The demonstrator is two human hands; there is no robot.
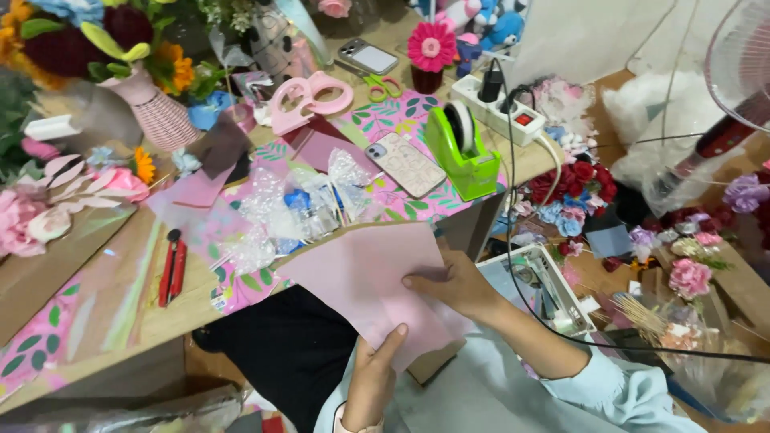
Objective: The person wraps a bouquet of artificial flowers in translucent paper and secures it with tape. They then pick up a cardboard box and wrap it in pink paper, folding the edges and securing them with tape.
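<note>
Both hands are pinching a pink wrapping-paper sheet (365, 281): left hand (370, 377) gripping its near edge, right hand (449, 282) pressing its right side, apparently mid-fold; creasing would need steady alignment.

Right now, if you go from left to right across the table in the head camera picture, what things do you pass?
Red cutter → clear bows → phone with patterned case → green tape dispenser → white power strip. Nearer, the left hand and right hand hold a pink sheet.
</note>
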